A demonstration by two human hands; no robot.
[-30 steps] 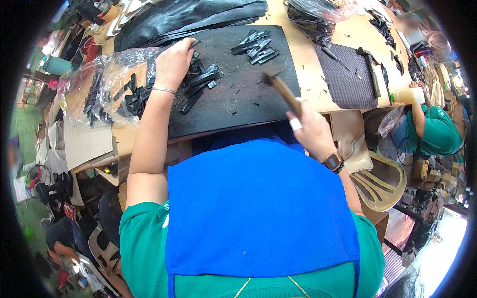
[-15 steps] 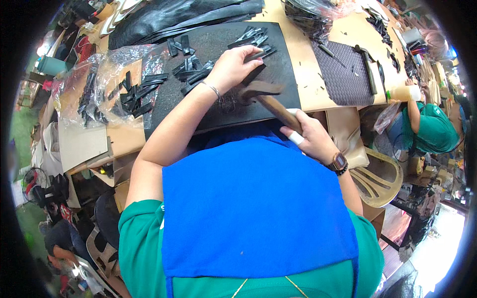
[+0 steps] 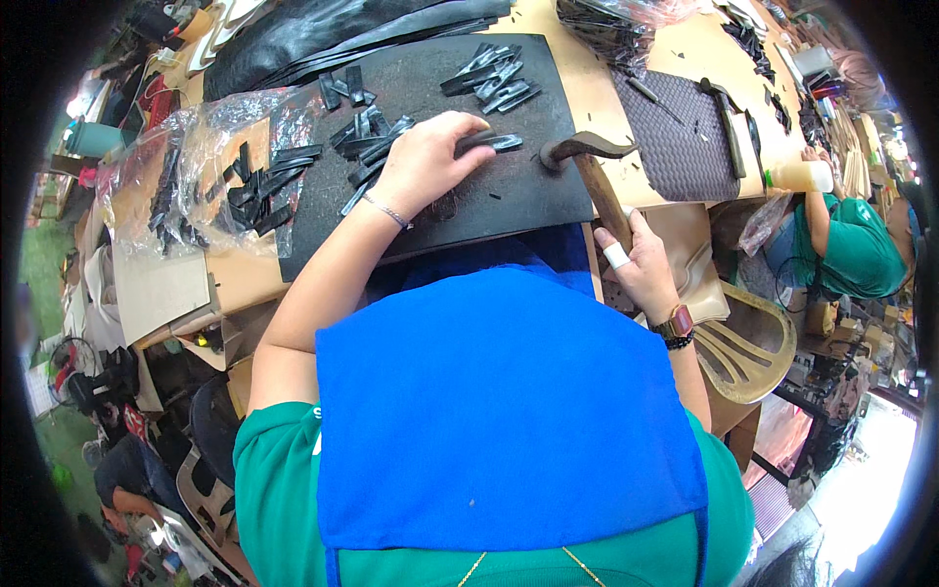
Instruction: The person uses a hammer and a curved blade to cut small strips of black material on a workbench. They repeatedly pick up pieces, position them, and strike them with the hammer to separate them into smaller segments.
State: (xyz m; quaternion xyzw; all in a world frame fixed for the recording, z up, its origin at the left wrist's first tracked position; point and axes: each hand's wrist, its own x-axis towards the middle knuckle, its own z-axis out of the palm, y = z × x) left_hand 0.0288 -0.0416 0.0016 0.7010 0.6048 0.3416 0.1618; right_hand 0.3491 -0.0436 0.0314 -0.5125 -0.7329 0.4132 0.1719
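Observation:
My left hand (image 3: pixel 430 161) is closed on a short black strip (image 3: pixel 505 143), which looks like folded leather and lies on the dark work mat (image 3: pixel 518 205). Wrapped round a wooden handle, my right hand (image 3: pixel 641 264) holds a hammer (image 3: pixel 604 196) at the mat's right edge. The hammer's curved metal head is raised beside the mat, apart from the strip. A pile of similar black strips (image 3: pixel 367 137) lies left of my left hand. Farther back is another strip pile (image 3: pixel 494 76).
Left of the mat, clear plastic (image 3: pixel 210 132) lies with more black strips. Black leather sheets (image 3: pixel 333 39) are stacked at the back. A quilted grey pad (image 3: pixel 675 147) bears an awl-like tool and another hammer (image 3: pixel 726 122). At right, a person in green (image 3: pixel 851 249) sits near a chair (image 3: pixel 748 342).
My right hand has moved the hammer right, away from the strip. My left hand has shifted slightly left and down, and its strip now lies lower on the mat.

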